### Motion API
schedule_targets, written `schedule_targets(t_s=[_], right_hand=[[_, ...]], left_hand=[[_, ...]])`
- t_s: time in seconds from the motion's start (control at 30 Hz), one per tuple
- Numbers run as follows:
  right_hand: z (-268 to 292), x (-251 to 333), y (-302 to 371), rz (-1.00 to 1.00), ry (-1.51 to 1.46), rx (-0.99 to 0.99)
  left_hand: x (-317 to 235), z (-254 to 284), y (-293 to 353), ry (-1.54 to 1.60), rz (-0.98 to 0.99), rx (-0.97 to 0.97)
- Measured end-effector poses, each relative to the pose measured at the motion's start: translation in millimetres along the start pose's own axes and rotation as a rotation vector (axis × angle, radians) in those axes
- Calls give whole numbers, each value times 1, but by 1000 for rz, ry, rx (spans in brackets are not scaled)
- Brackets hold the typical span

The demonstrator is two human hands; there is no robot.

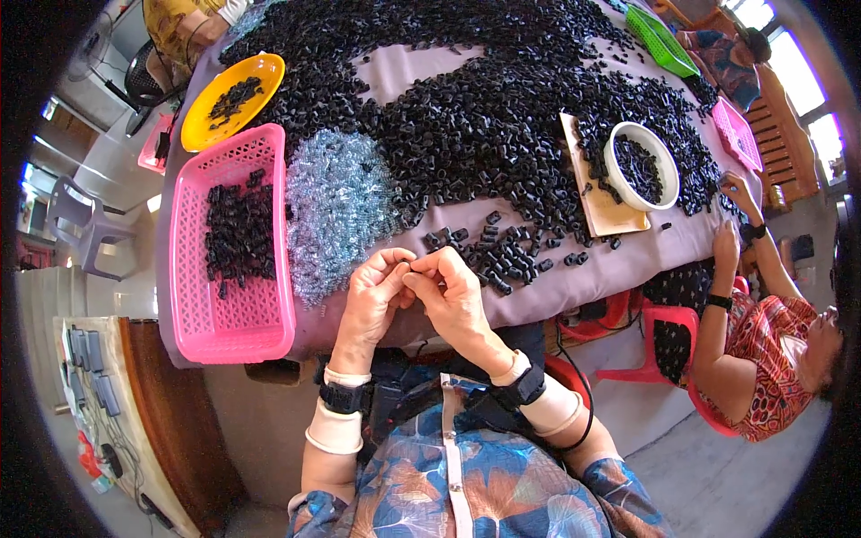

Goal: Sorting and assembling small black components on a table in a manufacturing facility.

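Note:
Just above the table's front edge, my left hand and my right hand meet, fingertips pinched together. Between them is a small black part, mostly covered by the fingers, so its exact kind is hidden. Right behind my right hand lies a loose group of short black tubular plastic pieces. A heap of shiny bluish, clear coil-like pieces is close to my left hand. Further left, a pink perforated basket has black pieces inside.
A wide mass of black pieces covers the grey tablecloth. A yellow plate stands back left. At right are a white bowl and a brown board. Another person works on the right; a green basket is beyond.

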State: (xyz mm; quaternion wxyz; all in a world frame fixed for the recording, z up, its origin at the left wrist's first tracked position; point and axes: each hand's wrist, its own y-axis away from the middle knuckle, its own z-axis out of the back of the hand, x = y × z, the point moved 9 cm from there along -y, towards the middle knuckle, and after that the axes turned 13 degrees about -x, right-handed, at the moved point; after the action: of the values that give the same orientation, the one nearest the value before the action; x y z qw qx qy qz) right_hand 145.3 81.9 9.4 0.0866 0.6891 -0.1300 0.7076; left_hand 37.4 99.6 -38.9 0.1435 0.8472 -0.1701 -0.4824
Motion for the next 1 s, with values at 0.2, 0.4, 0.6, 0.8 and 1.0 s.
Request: schedule_targets(t_s=[0.2,0.4,0.6,0.8,1.0], right_hand=[[-8,-2,5,-83,-35,67],[-11,-4,6,-102,7,169],[-11,-10,7,-186,-82,218],[-9,-14,7,-184,-133,238],[-9,-9,8,-182,-176,223]], left_hand=[[-1,6,6,105,46,110],[-4,0,7,37,62,78],[-1,3,7,-13,77,85],[0,-6,9,-28,157,145],[-1,-14,12,-52,162,194]])
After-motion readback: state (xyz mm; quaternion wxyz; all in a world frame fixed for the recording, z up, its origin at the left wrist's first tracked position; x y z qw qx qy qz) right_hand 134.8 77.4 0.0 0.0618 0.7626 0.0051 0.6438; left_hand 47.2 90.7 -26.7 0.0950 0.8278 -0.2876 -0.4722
